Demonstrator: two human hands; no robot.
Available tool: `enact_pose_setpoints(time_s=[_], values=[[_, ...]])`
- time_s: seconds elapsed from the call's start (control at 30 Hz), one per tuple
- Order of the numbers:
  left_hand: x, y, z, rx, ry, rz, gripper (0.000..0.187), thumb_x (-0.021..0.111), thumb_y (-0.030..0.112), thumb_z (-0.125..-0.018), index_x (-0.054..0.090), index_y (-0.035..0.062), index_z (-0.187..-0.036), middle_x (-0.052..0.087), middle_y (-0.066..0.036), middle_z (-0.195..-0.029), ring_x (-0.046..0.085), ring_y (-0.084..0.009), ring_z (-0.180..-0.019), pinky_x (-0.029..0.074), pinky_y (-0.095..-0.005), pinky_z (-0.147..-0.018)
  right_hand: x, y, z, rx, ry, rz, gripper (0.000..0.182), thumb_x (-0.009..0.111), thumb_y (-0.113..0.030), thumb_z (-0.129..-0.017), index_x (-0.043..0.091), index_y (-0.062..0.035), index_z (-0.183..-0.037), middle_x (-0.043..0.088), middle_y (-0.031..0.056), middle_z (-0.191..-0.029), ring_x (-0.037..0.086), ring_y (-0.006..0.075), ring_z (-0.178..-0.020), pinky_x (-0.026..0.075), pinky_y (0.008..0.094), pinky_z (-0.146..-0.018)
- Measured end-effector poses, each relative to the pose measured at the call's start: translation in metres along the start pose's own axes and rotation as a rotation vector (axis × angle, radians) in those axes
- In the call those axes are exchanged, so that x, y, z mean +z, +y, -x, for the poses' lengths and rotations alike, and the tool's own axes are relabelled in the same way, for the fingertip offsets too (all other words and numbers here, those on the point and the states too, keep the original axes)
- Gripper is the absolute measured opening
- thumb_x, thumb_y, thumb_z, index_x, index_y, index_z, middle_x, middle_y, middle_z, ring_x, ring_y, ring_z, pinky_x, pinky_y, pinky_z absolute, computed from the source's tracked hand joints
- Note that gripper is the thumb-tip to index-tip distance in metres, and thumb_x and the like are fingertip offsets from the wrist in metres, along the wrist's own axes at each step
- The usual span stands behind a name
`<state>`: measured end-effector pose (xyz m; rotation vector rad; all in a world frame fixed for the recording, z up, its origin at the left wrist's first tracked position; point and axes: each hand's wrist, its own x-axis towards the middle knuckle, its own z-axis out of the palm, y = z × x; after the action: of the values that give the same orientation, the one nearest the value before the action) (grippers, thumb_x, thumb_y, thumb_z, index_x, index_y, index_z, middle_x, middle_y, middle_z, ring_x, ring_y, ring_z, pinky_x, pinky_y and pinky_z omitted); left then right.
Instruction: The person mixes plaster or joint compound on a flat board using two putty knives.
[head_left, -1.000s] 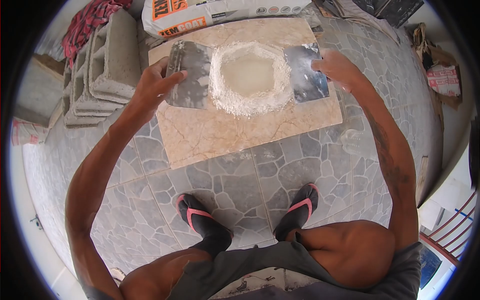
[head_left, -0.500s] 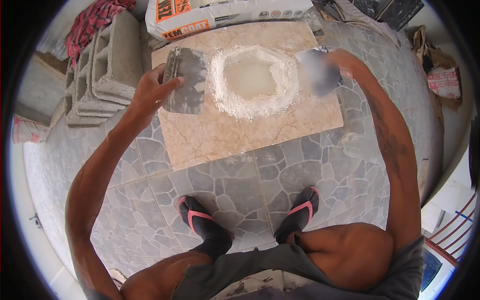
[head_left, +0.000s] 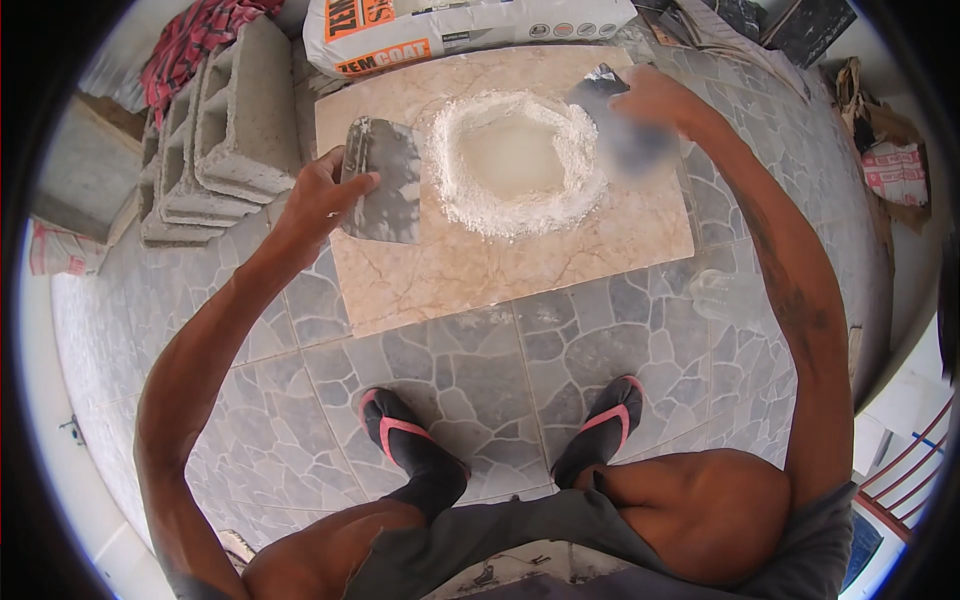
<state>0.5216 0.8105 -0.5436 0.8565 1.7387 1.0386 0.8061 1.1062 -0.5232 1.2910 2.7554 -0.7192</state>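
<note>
A ring of white powder [head_left: 500,216] with cloudy liquid [head_left: 508,158] pooled in its middle lies on a beige marbled tile [head_left: 450,280]. Left of the ring, my left hand [head_left: 322,196] grips a flat grey scraper [head_left: 395,185] by its near edge, thumb on top and fingers underneath; its worn face carries pale smears. My right hand [head_left: 662,100] is closed on a second grey scraper [head_left: 612,112] at the ring's right edge. That blade is tilted and smeared by motion, and its lower end is blurred.
Behind the tile lies a ZEMCOAT bag [head_left: 460,35]. Hollow concrete blocks [head_left: 245,120] are stacked at the left, with a red checked cloth [head_left: 190,50] over them. A clear plastic bottle [head_left: 728,295] is on the stone-patterned floor [head_left: 440,350], right of the tile. My feet in pink-strapped flip-flops [head_left: 405,428] stand in front.
The right scraper has moved up and left toward the powder ring and turned to a steeper slant. The left scraper has dropped slightly nearer to me. The whole view has shifted a little.
</note>
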Motion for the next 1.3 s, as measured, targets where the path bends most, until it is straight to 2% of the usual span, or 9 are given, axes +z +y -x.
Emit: enact_pose_setpoints(time_s=[0.17, 0.4, 0.5, 0.53, 0.67, 0.73, 0.87, 0.97, 1.3], values=[[0.0, -0.007, 0.0, -0.056, -0.024, -0.052, 0.03, 0.067, 0.019, -0.087, 0.059, -0.0021, -0.107, 0.059, -0.001, -0.084, 0.05, -0.0052, -0.07, 0.043, -0.0222, -0.063, -0.029, -0.056, 0.023, 0.039, -0.177, 0.096, 0.051, 0.063, -0.023, -0.077, 0.058, 0.0124, -0.113, 0.063, 0.0287, -0.109, 0.063, 0.0334, -0.1, 0.047, 0.0382, -0.087], [0.007, -0.018, 0.014, -0.063, -0.024, 0.104, 0.04, 0.066, 0.018, -0.087, 0.052, -0.0031, -0.118, 0.059, -0.004, -0.09, 0.056, -0.0073, -0.076, 0.048, -0.0232, -0.063, -0.045, -0.033, -0.005, -0.026, -0.021, 0.153, 0.045, 0.061, -0.019, -0.078, 0.059, 0.0118, -0.11, 0.064, 0.0247, -0.098, 0.062, 0.0289, -0.091, 0.047, 0.0387, -0.082], [0.016, -0.025, 0.028, -0.211, 0.059, 0.162, 0.042, 0.067, 0.017, -0.088, 0.05, -0.0022, -0.121, 0.06, -0.005, -0.093, 0.06, -0.0092, -0.079, 0.051, -0.0247, -0.067, -0.049, -0.029, -0.01, 0.031, -0.02, 0.163, 0.039, 0.061, -0.017, -0.077, 0.059, 0.0116, -0.103, 0.062, 0.0201, -0.089, 0.06, 0.0254, -0.083, 0.046, 0.0389, -0.077], [0.017, -0.032, 0.03, -0.233, 0.071, 0.204, 0.038, 0.065, 0.014, -0.088, 0.05, -0.0022, -0.118, 0.059, -0.007, -0.096, 0.059, -0.014, -0.081, 0.052, -0.0348, -0.068, -0.051, -0.03, -0.009, 0.033, -0.047, 0.146, 0.036, 0.061, -0.017, -0.077, 0.059, 0.0113, -0.1, 0.061, 0.0186, -0.086, 0.058, 0.0241, -0.08, 0.046, 0.0387, -0.075], [0.031, -0.045, 0.038, -0.303, 0.125, 0.28, 0.035, 0.066, 0.016, -0.089, 0.052, 0.0006, -0.117, 0.059, -0.006, -0.095, 0.059, -0.0122, -0.079, 0.051, -0.0314, -0.067, -0.045, -0.025, 0.011, -0.046, 0.023, 0.1, 0.028, 0.06, -0.016, -0.078, 0.057, 0.0096, -0.09, 0.056, 0.0126, -0.077, 0.052, 0.0204, -0.071, 0.044, 0.0371, -0.069], [0.044, -0.04, 0.045, -0.323, 0.155, 0.289, 0.036, 0.067, 0.017, -0.089, 0.052, 0.0028, -0.118, 0.059, -0.002, -0.092, 0.057, -0.0087, -0.074, 0.049, -0.0252, -0.064, -0.04, -0.016, 0.02, -0.042, 0.013, 0.04, 0.027, 0.059, -0.015, -0.079, 0.057, 0.0092, -0.089, 0.055, 0.0121, -0.075, 0.051, 0.0197, -0.069, 0.044, 0.0359, -0.068], [0.064, -0.04, 0.041, -0.341, 0.21, 0.294, 0.032, 0.067, 0.017, -0.089, 0.053, 0.0064, -0.115, 0.057, 0.0, -0.088, 0.054, -0.0075, -0.071, 0.045, -0.0241, -0.061, -0.038, 0.003, 0.035, -0.078, -0.053, -0.11, 0.029, 0.059, -0.019, -0.077, 0.058, 0.0088, -0.086, 0.056, 0.011, -0.07, 0.053, 0.0189, -0.067, 0.044, 0.0359, -0.064], [0.072, -0.037, 0.034, -0.281, 0.195, 0.31, 0.035, 0.066, 0.015, -0.086, 0.052, 0.0021, -0.115, 0.058, -0.005, -0.096, 0.056, -0.0117, -0.079, 0.046, -0.0303, -0.065, -0.04, 0.001, 0.047, -0.025, -0.04, -0.019, 0.024, 0.056, -0.012, -0.079, 0.057, 0.0072, -0.092, 0.054, 0.0124, -0.072, 0.05, 0.0187, -0.067, 0.044, 0.0348, -0.067], [0.076, -0.022, 0.012, -0.142, 0.152, 0.331, 0.04, 0.066, 0.016, -0.086, 0.049, -0.0009, -0.118, 0.058, -0.007, -0.102, 0.06, -0.0151, -0.089, 0.053, -0.0324, -0.075, -0.039, 0.009, 0.062, -0.077, -0.039, -0.104, 0.031, 0.056, -0.012, -0.078, 0.059, 0.0077, -0.101, 0.059, 0.0153, -0.076, 0.053, 0.021, -0.068, 0.045, 0.0365, -0.069]])
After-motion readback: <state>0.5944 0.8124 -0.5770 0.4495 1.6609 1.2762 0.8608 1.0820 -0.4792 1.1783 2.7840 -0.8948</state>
